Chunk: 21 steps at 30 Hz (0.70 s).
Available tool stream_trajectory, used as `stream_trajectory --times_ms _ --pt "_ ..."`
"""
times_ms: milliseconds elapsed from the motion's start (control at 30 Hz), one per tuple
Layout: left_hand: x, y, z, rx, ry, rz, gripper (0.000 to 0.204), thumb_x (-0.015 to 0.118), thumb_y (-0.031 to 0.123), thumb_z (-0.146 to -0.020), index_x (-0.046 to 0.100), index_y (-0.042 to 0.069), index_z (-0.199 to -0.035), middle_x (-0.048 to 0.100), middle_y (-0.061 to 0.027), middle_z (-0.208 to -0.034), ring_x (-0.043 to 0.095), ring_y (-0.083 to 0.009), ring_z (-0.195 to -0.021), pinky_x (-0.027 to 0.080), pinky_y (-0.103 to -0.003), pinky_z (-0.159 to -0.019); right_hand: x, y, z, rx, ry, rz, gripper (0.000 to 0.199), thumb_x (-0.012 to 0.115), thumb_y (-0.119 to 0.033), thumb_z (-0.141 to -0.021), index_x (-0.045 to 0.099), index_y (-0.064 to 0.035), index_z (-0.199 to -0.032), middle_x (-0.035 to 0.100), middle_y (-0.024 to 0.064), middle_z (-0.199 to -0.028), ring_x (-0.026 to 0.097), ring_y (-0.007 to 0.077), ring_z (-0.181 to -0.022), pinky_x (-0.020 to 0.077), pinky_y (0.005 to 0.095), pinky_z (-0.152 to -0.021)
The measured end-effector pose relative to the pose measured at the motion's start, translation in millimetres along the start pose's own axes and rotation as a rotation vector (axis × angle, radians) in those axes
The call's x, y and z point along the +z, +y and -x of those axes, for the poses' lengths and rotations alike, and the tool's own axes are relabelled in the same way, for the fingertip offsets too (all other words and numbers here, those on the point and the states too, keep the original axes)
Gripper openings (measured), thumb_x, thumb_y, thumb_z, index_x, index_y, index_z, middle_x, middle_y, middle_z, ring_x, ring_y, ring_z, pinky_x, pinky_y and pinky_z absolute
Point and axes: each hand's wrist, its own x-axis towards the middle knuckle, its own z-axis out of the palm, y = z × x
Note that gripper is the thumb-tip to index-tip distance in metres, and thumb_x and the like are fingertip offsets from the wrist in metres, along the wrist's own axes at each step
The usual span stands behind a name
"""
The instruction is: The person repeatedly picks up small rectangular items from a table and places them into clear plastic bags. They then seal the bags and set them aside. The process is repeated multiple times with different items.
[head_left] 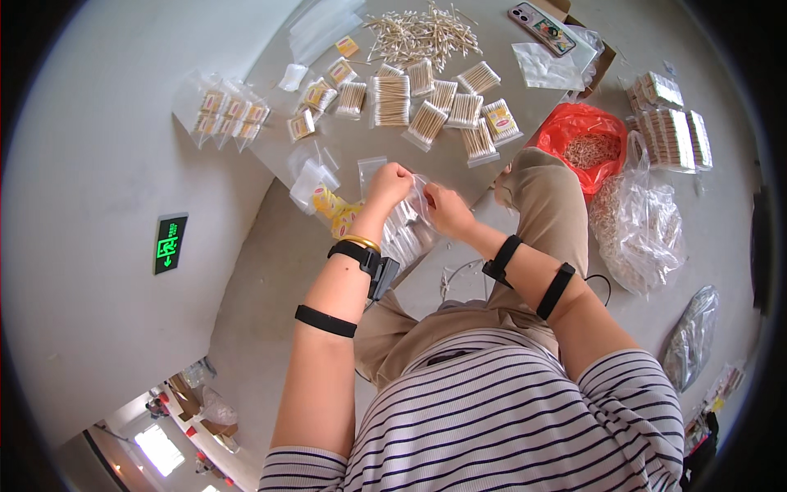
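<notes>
Close together near the table's front edge, my left hand (392, 187) and my right hand (448, 210) both have their fingers closed on a clear plastic bag (420, 195), which stretches between them. Just below my hands lie clear packs (403, 238) with pale contents, partly hidden by my left wrist. Yellow printed cards (334, 205) sit beside my left wrist. Farther back are bagged bundles of cotton swabs (389, 102), several of them side by side. One bundle (501, 120) shows a yellow card in front of the swabs.
A loose heap of cotton swabs (422, 34) covers the table's far side. Filled packs (220, 111) stand at the left edge; a phone (542, 29) lies far right. On the floor at right are a red bag (584, 135) of swabs, a clear sack (635, 225) and stacked packs (666, 135).
</notes>
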Motion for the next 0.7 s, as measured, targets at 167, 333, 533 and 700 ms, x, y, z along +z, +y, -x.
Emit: stream_trajectory --times_ms 167,333,533,700 --pt "-14.3 -17.8 9.6 0.215 0.075 0.094 0.019 0.066 0.015 -0.096 0.074 0.0 -0.107 0.077 -0.0105 -0.101 0.072 -0.0197 -0.094 0.055 -0.033 -0.085 -4.2 0.3 -4.3 -0.045 -0.121 -0.13 0.034 0.076 -0.031 -0.093 0.066 0.0007 -0.1 0.07 0.0208 -0.092 0.067 0.0397 -0.085 0.0516 0.0461 -0.075" --pt "-39.9 -9.5 100.7 0.334 0.278 -0.068 0.031 0.057 0.018 -0.104 0.067 0.007 -0.131 0.07 -0.0155 -0.131 0.069 -0.0322 -0.117 0.052 -0.046 -0.102 -4.8 16.7 -9.7 -0.134 -0.106 -0.053 0.037 0.077 -0.032 -0.093 0.066 0.0027 -0.096 0.067 0.0232 -0.092 0.065 0.0418 -0.084 0.0508 0.0467 -0.075" --pt "13.8 -42.3 155.9 0.623 0.26 -0.565 0.07 0.049 0.045 -0.106 0.029 0.014 -0.166 0.021 -0.0115 -0.174 0.017 -0.0336 -0.161 0.011 -0.06 -0.129 -2.3 22.6 -16.8 -0.119 -0.155 0.005 0.034 0.076 -0.03 -0.094 0.07 0.0008 -0.107 0.069 0.0218 -0.094 0.066 0.0385 -0.086 0.0518 0.0447 -0.078" --pt "25.1 -43.8 151.9 0.596 0.263 -0.681 0.078 0.046 0.054 -0.105 0.022 0.015 -0.168 0.018 -0.0115 -0.175 0.016 -0.0339 -0.162 0.009 -0.061 -0.129 -8.7 18.8 -13.7 -0.116 -0.15 -0.028 0.039 0.069 -0.039 -0.095 0.069 0.0004 -0.099 0.071 0.0247 -0.095 0.067 0.0432 -0.09 0.0526 0.0476 -0.079"
